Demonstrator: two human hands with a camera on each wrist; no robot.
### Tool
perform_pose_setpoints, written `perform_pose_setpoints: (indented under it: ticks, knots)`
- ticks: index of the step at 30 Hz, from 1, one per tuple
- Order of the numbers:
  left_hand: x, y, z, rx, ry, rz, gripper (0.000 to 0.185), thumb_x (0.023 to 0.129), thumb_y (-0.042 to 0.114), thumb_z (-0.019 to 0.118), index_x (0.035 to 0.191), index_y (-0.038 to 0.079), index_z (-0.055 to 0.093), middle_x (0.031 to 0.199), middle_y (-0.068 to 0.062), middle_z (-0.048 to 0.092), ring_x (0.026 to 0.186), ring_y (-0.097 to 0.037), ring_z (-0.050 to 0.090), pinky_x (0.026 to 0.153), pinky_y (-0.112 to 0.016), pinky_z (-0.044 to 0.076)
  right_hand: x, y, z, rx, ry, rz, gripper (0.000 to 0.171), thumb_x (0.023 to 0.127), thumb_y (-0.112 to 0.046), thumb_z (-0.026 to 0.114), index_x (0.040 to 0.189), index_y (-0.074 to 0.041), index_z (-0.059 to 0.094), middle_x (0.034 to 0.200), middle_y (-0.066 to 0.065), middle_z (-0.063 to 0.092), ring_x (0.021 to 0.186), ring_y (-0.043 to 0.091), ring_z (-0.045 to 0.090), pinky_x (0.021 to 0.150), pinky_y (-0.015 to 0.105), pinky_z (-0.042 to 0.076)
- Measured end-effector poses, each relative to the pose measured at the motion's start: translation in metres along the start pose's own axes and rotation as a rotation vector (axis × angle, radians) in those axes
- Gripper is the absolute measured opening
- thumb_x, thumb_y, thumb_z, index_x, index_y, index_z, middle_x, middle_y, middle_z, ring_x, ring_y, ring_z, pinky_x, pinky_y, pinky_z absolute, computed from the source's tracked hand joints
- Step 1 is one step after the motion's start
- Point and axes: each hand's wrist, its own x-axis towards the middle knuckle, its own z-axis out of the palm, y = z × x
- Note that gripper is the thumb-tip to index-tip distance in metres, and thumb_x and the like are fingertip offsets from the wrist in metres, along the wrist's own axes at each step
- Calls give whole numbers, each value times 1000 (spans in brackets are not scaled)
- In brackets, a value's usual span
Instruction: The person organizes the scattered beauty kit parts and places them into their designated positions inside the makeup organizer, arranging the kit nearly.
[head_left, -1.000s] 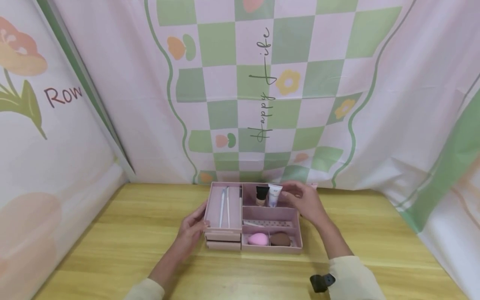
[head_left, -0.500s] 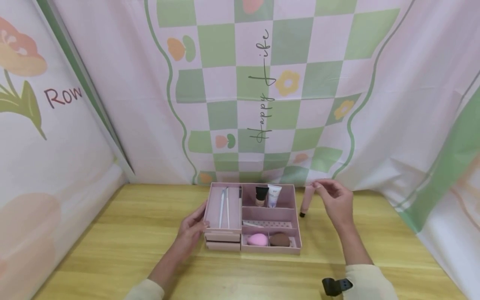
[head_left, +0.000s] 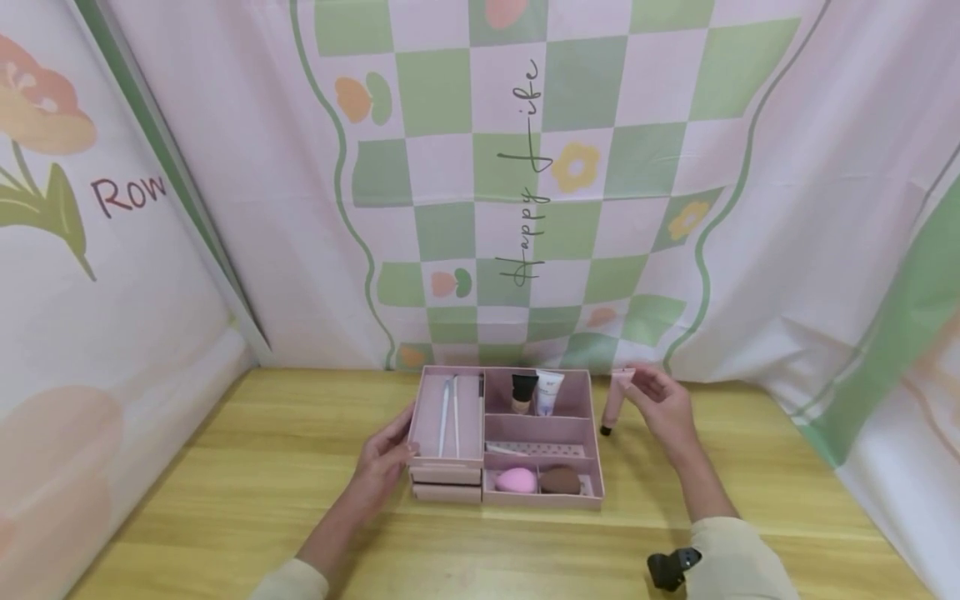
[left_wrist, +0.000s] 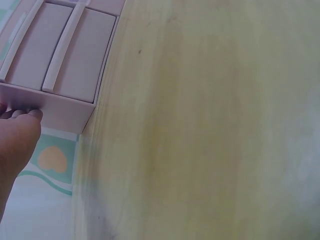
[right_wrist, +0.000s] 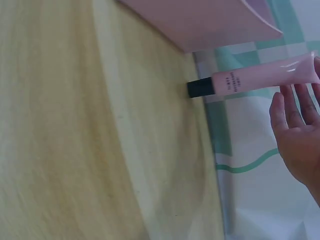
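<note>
A pink desk organiser (head_left: 596, 454) stands on the table, with my left hand (head_left: 386, 454) resting against its left outer side. In the left wrist view, the fingertips touch the side wall (left_wrist: 62, 110) beside two drawers. To the right of the organiser is a slim pink squeeze tube (head_left: 617, 400), upright with its black cap (right_wrist: 201, 87) down. My right hand (head_left: 663, 412) pinches this tube near its flat top end. A black-capped tube (head_left: 522, 392) and a white tube (head_left: 548, 393) stand in the organiser's back right compartment.
A pink makeup sponge (head_left: 516, 480) and a brown one (head_left: 560, 480) sit in the front compartments. Thin sticks (head_left: 455, 417) lie in the left top tray. A patterned cloth (head_left: 510, 167) hangs behind the wooden table (head_left: 225, 500).
My right hand has moved from beside the white tube, over the organiser, right to the pink tube's top, then slightly lower. The left hand has stayed at the organiser's side.
</note>
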Motion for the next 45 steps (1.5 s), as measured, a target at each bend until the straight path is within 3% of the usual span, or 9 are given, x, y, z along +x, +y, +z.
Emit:
perform_pose_setpoints:
  ticks: [5, 12, 20, 23, 27, 31, 36, 42, 45]
  knots:
    - [-1, 1, 0, 2, -3, -14, 73, 86, -3, 49, 151, -8, 16, 164, -22, 10, 151, -36, 12, 112, -15, 34, 1, 5, 5, -52, -3, 7, 48, 91, -14, 66, 128, 12, 51, 92, -36, 58, 92, -16, 57, 85, -1, 49]
    - [0, 1, 1, 4, -1, 3, 73, 85, -5, 48, 150, -11, 15, 163, -24, 8, 150, -38, 8, 110, -12, 35, 6, 5, 9, -129, 60, -6, 35, 89, -9, 67, 118, 10, 59, 82, -34, 57, 84, -14, 56, 80, 1, 50]
    - [0, 0, 0, 13, -5, 13, 72, 85, -5, 47, 149, -12, 16, 162, -25, 9, 148, -34, 11, 110, -11, 36, 7, -13, 8, -133, 91, -58, 34, 90, -9, 66, 117, 9, 59, 86, -32, 57, 85, -13, 57, 80, 2, 52]
    - [-1, 1, 0, 16, -6, 11, 71, 86, -5, 48, 149, -11, 16, 162, -24, 9, 148, -32, 11, 110, -11, 36, 7, -33, 8, -67, 123, -114, 25, 89, -7, 66, 111, 5, 62, 86, -30, 61, 84, -10, 60, 77, 3, 53]
    - [0, 1, -1, 14, -7, 5, 71, 86, -5, 47, 150, -11, 16, 163, -24, 9, 149, -35, 10, 110, -11, 36, 9, -60, 11, 111, 149, -179, 13, 88, -2, 67, 97, -11, 68, 85, -21, 68, 81, -5, 64, 72, 6, 56]
    - [0, 1, -1, 14, -1, 0, 72, 86, -4, 48, 150, -10, 16, 163, -24, 9, 150, -38, 9, 110, -12, 35, 13, -72, 18, 186, 98, -215, 20, 87, -1, 67, 92, -21, 67, 85, -18, 71, 79, -3, 65, 70, 8, 57]
    - [1, 0, -2, 14, -10, 18, 71, 86, -5, 47, 150, -11, 15, 162, -25, 9, 150, -35, 12, 110, -12, 35, 18, -59, 28, 67, 16, -187, 13, 87, -7, 69, 99, -12, 67, 84, -24, 68, 80, -6, 64, 71, 8, 56]
    - [1, -1, -2, 17, -25, 31, 70, 87, -5, 47, 150, -11, 17, 162, -25, 10, 136, 3, 39, 110, -11, 37, 16, -32, 33, -24, -111, -110, 32, 88, -7, 67, 114, 11, 59, 85, -31, 64, 83, -9, 62, 78, 8, 56]
    - [1, -1, -2, 18, -25, 32, 70, 86, -5, 48, 149, -11, 17, 162, -25, 11, 130, 10, 42, 109, -11, 37, 14, -25, 32, -56, -187, -110, 35, 88, -5, 66, 117, 13, 58, 87, -31, 63, 85, -9, 61, 80, 9, 56]
